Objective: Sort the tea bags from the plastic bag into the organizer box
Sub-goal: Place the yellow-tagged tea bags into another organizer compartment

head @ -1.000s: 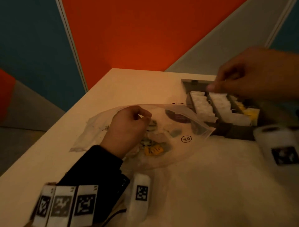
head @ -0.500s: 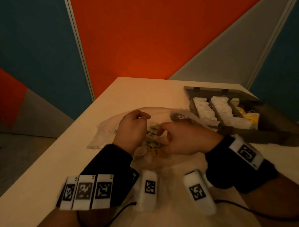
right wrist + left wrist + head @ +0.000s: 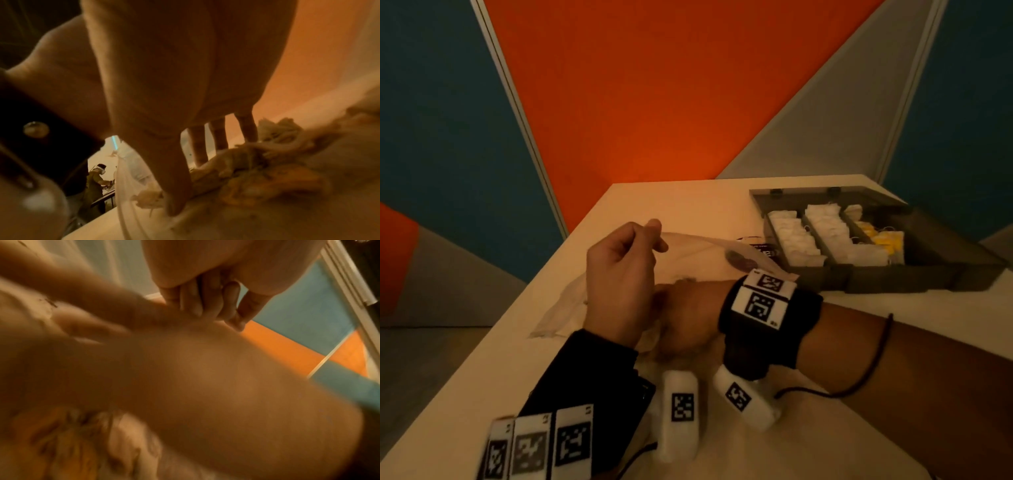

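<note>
The clear plastic bag (image 3: 698, 253) lies on the table's left half. My left hand (image 3: 654, 236) pinches its upper edge and holds the mouth lifted. My right hand (image 3: 189, 183) is inside the bag, largely hidden behind the left hand in the head view. In the right wrist view its thumb (image 3: 176, 194) and straight fingers (image 3: 199, 146) touch a pile of white and yellow tea bags (image 3: 267, 178), and no closed grip shows. The grey organizer box (image 3: 893, 277) stands open at the back right, with rows of white tea bags (image 3: 798, 240) and some yellow ones (image 3: 883, 240).
The table's left edge (image 3: 517, 329) runs close to the bag, with floor beyond. A black cable (image 3: 859, 387) trails from my right wrist over the near table. Another person (image 3: 96, 178) works far off, seen in the right wrist view.
My right hand came from over the organizer box down to the bag and went into it. My left hand has lifted the bag's edge higher.
</note>
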Motion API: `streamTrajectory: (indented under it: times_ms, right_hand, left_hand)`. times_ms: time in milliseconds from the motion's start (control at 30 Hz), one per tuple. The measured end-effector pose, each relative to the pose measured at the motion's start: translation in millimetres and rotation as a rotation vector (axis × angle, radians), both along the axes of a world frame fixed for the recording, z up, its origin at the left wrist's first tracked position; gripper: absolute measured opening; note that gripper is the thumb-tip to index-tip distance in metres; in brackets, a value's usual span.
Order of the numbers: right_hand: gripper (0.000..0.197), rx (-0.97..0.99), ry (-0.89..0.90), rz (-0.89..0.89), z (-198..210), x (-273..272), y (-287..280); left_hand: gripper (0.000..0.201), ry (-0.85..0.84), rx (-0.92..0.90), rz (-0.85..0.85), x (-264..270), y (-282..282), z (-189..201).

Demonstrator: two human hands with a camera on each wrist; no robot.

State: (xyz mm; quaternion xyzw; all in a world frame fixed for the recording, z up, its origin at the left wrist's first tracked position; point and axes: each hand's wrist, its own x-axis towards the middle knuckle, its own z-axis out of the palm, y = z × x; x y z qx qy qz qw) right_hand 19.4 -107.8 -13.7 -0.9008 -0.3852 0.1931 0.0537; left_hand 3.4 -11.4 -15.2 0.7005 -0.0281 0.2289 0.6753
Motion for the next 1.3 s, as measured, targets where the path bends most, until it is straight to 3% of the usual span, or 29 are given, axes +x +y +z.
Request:
streamTrajectory:
  times_ms: [100,167,267,333,367,433,500,633,767,833,933,1033,1167,1300]
  right_hand:
    - [0.036,-0.037,-0.028,-0.003,-1,4,-13]
    - [0.04,-0.082,0.006,-0.054,3,7,-25]
    - [0.046,0.002,0.019,-0.077,15,11,-32]
    - [0.05,0.017,0.019,-0.074,25,12,-26]
    - [0.052,0.004,0.016,-0.062,29,13,-18]
    - [0.056,-0.022,0.015,-0.007,32,14,2]
    - [0.057,-0.057,0.025,0.077,28,15,25]
    - [0.05,-0.187,0.049,0.097,11,18,42]
    - [0.052,-0.273,0.088,0.006,11,10,13]
    - [0.052,-0.253,0.12,-0.034,17,5,0]
    - [0.05,-0.131,0.006,-0.148,18,16,-1]
    - [0.045,-0.182,0.0,-0.284,12,38,1]
    - [0.039,-0.294,0.016,-0.238,4,37,2]
    - [0.041,-0.211,0.045,-0.276,24,24,-9]
  left_hand:
    - [0.034,-0.016,0.134,-0.028,-14,11,16]
    - [0.026,-0.011,0.398,0.008,-27,24,31]
    - [0.055,0.192,0.932,0.041,-45,52,49]
    - [0.071,0.403,1.166,0.031,-46,66,54]
    - [0.068,0.457,1.252,0.045,-45,70,52]
    - [0.039,0.455,1.349,0.11,-39,75,44]
    - [0.017,0.434,1.302,0.161,-34,75,39]
    - [0.019,0.426,1.215,0.194,-32,79,40]
    - [0.015,0.383,1.155,0.139,-32,81,48]
    - [0.014,0.391,1.121,0.068,-32,77,49]
    - [0.016,0.416,1.075,-0.049,-35,66,49]
    - [0.017,0.42,1.059,-0.095,-37,60,50]
    - [0.019,0.419,1.082,-0.08,-39,62,47]
    - [0.022,0.409,1.092,-0.073,-41,64,43]
